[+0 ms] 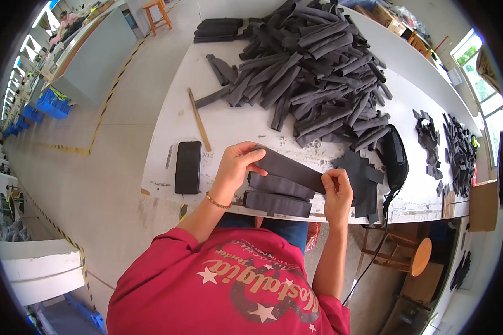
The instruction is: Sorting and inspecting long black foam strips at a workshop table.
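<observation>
**Grey strip stretched flat between two hands**

Grey, soft-looking fabric or foam is what everything here is cut from. The strip in hand (289,167) is held taut at both ends, just above the near edge of the white table (235,120): the left hand (236,167) pinches its upper end between thumb and fingers, and the right hand (337,187) clamps the lower end the same way. Held so, the strip hangs clear of the table and shows its full face, seemingly for inspection or straightening.

Directly beneath the strip lie two similar flat pieces (278,195), stacked neatly at the table edge, apparently a sorted set. Beyond the strip, a big loose heap of strips (313,72) covers the table's far half. Left of the strip rest a black phone (188,167) and a wooden stick (199,119); right of it sit small cut scraps (362,177) and a black tool (395,158).
</observation>
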Demonstrator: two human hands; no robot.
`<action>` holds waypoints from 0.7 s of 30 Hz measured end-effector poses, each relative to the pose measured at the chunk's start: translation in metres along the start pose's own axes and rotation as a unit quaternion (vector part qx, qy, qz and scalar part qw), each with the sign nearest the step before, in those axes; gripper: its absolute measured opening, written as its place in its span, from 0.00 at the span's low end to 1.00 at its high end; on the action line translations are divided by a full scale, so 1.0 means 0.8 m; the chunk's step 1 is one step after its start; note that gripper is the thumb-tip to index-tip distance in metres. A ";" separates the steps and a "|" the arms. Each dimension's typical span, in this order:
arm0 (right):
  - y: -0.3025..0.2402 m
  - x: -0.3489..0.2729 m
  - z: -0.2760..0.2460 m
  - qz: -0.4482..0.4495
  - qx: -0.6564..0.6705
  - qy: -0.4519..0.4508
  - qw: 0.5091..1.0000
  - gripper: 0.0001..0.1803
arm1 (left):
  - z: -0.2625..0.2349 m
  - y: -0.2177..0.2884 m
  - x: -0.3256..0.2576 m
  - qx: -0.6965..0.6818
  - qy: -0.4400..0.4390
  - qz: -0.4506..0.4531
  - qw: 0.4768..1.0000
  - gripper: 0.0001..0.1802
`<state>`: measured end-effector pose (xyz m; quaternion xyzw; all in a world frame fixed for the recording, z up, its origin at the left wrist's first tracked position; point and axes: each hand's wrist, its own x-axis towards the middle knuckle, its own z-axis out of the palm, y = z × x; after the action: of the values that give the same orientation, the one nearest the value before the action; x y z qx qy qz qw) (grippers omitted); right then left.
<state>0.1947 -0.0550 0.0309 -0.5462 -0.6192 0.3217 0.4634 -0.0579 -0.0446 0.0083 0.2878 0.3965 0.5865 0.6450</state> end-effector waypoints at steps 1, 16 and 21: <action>0.005 -0.002 -0.002 0.003 0.001 -0.003 1.000 0.05 | -0.005 -0.005 -0.006 0.000 0.004 -0.003 1.000 0.09; 0.093 -0.030 -0.014 0.015 -0.234 0.012 0.972 0.07 | -0.037 -0.050 0.075 0.447 0.093 0.201 0.867 0.08; 0.115 -0.038 -0.037 0.017 -0.500 -0.135 0.855 0.17 | -0.047 -0.087 0.208 0.548 0.152 0.131 0.812 0.11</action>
<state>0.2559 -0.0700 -0.0484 -0.6656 -0.7440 0.0473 0.0345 -0.0536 0.1056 -0.0988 0.5499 0.7037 0.3872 0.2288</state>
